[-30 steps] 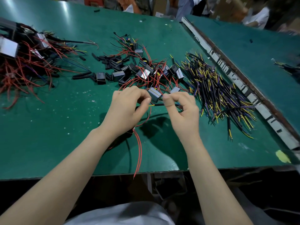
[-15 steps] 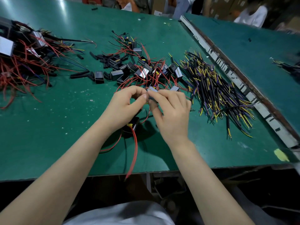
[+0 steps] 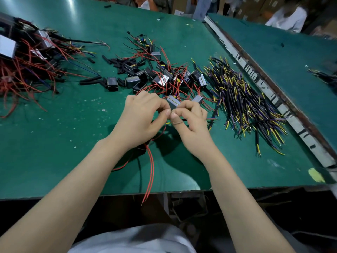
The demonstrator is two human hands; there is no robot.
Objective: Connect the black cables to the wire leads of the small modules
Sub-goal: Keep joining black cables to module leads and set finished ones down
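My left hand (image 3: 144,117) and my right hand (image 3: 191,125) meet thumb to thumb above the green table (image 3: 54,143). Between them they pinch thin wire ends, a yellow tip showing just below the thumbs. My right hand also holds a black cable (image 3: 211,118) whose coloured ends stick out to the right. A small black module (image 3: 141,149) hangs under my left wrist, its red leads (image 3: 150,172) trailing over the table's front edge. A grey module (image 3: 173,101) lies just behind my fingertips.
A pile of black cables with yellow and purple ends (image 3: 244,99) lies to the right. Loose modules with red leads (image 3: 164,77) and black sleeve pieces (image 3: 116,63) lie behind my hands. A tangle of red-wired parts (image 3: 27,64) fills the far left. People stand beyond the table.
My hands drew together from apart, then shifted a little; the thumbs now touch tip to tip. The hanging module and red leads swung slightly under my left wrist.
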